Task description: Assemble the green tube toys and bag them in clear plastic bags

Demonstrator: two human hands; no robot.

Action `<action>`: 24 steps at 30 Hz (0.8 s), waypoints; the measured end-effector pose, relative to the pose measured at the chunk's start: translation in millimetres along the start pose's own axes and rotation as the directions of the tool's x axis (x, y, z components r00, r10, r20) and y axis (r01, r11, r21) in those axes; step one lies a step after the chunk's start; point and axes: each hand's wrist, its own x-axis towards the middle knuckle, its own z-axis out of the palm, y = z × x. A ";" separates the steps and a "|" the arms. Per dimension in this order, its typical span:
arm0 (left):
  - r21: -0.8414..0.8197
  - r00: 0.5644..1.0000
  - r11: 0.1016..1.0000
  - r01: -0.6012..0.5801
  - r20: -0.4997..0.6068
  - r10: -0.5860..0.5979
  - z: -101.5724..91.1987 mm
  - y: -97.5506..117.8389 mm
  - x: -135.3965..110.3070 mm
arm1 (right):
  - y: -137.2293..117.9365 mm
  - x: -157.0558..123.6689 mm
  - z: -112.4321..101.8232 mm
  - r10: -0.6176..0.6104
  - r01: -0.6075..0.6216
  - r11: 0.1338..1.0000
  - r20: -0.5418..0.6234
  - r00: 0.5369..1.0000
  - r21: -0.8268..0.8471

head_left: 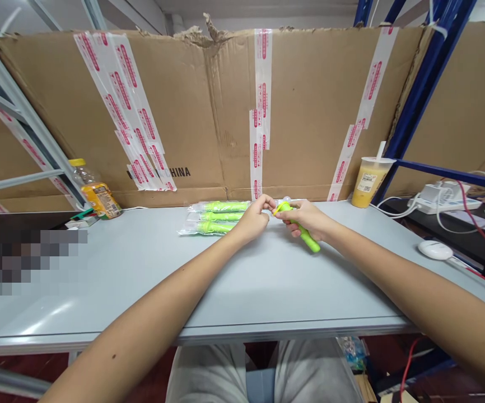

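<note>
A lime-green stick-like tube point(309, 242) with a yellow end piece point(282, 207) slants over the table, its plain end pointing down to the right. My right hand point(305, 218) is closed around its upper part. From the other side, my left hand point(254, 219) is closed in a pinch at the yellow piece; its fingertips partly hide what they grip. Just left of that hand, several similar green tubes point(217, 216) lie side by side in clear plastic wrapping, their right ends hidden behind my left hand.
Cardboard point(183, 112) with printed tape walls off the back of the grey table point(141, 268). A yellow-capped bottle point(102, 193) leans at the left. Toward the right are a drink cup with a straw point(368, 182), a power strip point(446, 198), cables and a white mouse point(435, 249).
</note>
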 end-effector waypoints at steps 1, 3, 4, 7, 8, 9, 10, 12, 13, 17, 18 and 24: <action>0.014 1.000 1.000 -0.016 -0.012 0.016 0.9 1.3 -0.5 | -1.0 -0.8 0.4 0.001 -0.002 0.999 0.011 1.000 0.036; 0.053 0.998 0.997 -0.056 -0.034 0.058 2.9 4.9 -1.9 | -3.0 -2.0 1.1 0.003 -0.005 0.995 0.022 1.000 0.099; 0.070 0.996 0.994 -0.079 -0.039 0.082 3.9 6.9 -2.6 | -4.0 -2.5 1.4 0.000 -0.003 0.992 0.024 1.000 0.127; 0.088 0.990 0.988 -0.127 -0.046 0.132 6.7 12.1 -4.1 | -7.8 -3.7 1.4 -0.023 0.019 0.979 0.019 1.000 0.202; 0.085 0.989 0.987 -0.137 -0.051 0.142 7.3 13.1 -4.3 | -9.1 -4.2 1.1 -0.032 0.026 0.976 0.026 0.999 0.217; 0.080 0.987 0.987 -0.142 -0.060 0.147 7.7 13.7 -4.4 | -10.1 -4.9 0.9 -0.041 0.030 0.973 0.041 0.998 0.229; 0.077 0.987 0.987 -0.141 -0.073 0.147 7.8 13.8 -4.4 | -10.8 -5.7 0.8 -0.049 0.035 0.970 0.056 0.997 0.241; 0.072 0.987 0.990 -0.123 -0.099 0.130 7.5 12.7 -4.8 | -11.2 -7.8 0.8 -0.060 0.035 0.966 0.092 0.994 0.258; 0.068 0.987 0.992 -0.110 -0.107 0.117 7.1 11.7 -5.1 | -11.0 -9.1 0.9 -0.061 0.030 0.964 0.113 0.992 0.263; 0.037 0.989 0.995 -0.091 -0.112 0.095 4.6 8.2 -6.7 | -9.1 -13.3 0.1 -0.069 0.022 0.971 0.192 0.979 0.237; 0.027 0.989 0.995 -0.099 -0.106 0.101 4.0 8.1 -6.8 | -8.5 -13.6 -0.3 -0.078 0.031 0.972 0.195 0.978 0.235; -0.134 0.993 0.987 -0.084 -0.095 0.072 2.2 18.0 -3.1 | -1.3 -6.2 1.5 -0.096 0.091 0.968 0.014 0.995 0.232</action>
